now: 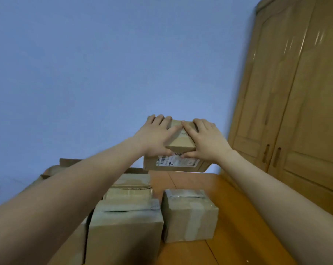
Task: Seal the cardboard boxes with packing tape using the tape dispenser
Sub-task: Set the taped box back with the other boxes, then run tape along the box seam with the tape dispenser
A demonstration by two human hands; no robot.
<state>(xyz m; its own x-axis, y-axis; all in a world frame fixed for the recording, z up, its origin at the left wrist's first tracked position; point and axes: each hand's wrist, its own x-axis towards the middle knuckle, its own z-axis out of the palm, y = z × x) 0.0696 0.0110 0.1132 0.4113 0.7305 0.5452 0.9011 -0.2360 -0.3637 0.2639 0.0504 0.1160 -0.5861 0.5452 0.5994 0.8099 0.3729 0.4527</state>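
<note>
On the wooden counter point(228, 217), a tall box point(123, 232) stands at 6 o'clock, with a taped box point(189, 215) just beside it at 3 o'clock. Farther off, toward 12 o'clock, the held box point(181, 145) hangs above the counter's far end, its long axis running 9 to 3 and its label point(176, 161) facing the person. The left hand point(154, 137) and right hand point(205, 139) grip it, fingers over the top and thumbs on the near face. A wardrobe point(295, 92) stands at 2 o'clock.

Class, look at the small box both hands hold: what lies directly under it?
A wider cardboard box, white label on its front. The small box, gripped by left hand and right hand, covers its top.
</note>
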